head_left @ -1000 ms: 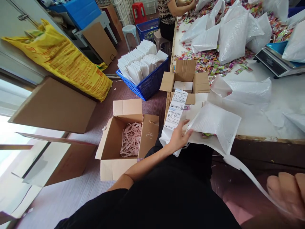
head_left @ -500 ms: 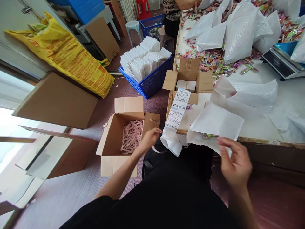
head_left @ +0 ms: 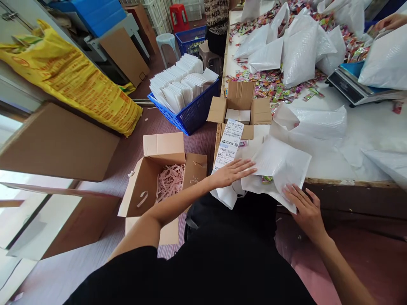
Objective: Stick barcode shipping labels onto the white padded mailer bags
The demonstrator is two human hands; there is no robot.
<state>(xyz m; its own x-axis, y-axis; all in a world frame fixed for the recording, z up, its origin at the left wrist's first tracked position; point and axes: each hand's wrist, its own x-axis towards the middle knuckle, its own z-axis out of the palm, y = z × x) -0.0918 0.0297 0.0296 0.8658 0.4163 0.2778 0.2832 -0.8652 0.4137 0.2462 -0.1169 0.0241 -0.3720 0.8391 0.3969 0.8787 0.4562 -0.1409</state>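
A white bubble mailer [head_left: 280,163] lies at the near edge of the white table [head_left: 365,127], overhanging it, with coloured sachets showing at its opening. My left hand [head_left: 230,173] rests flat with fingers spread on the mailer's left end, beside a strip of printed shipping labels [head_left: 229,144]. My right hand [head_left: 303,207] presses flat on the mailer's lower right flap. Neither hand grips anything.
An open cardboard box with pink paper strips [head_left: 159,186] stands on the floor at my left. A blue basket of white envelopes [head_left: 187,95], a small open carton [head_left: 240,110], filled mailers, loose sachets [head_left: 270,80], a scale [head_left: 352,82] and another person [head_left: 218,17] lie beyond.
My left hand came back from over the floor box onto the mailer's left end. My right hand moved down onto the flap; a strip now lies in the box.
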